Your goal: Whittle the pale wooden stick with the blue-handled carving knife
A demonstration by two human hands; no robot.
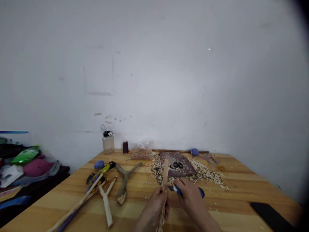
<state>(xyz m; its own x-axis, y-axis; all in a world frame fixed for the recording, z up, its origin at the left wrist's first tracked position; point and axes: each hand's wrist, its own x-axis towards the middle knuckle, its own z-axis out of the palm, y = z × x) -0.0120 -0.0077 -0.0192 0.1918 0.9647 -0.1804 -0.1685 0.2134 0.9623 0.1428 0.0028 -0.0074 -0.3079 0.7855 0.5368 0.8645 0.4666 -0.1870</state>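
My left hand [155,206] is closed around a stick [165,172] held upright, its pale peeled end pointing away from me. My right hand [189,196] grips the blue handle of a knife [178,190], whose blade reaches the stick just above my left fingers. Beyond my hands, black-handled scissors [178,165] lie on a dark square sheet [188,168]. Pale wood shavings [207,174] are scattered around and on the sheet.
On the wooden table [135,212], a forked bare branch [124,183], a peeled fork [106,206] and long sticks [79,204] lie left. A bottle [108,144], thread spool [125,147] and plastic bag [142,151] stand behind. A black flat object [271,216] lies right.
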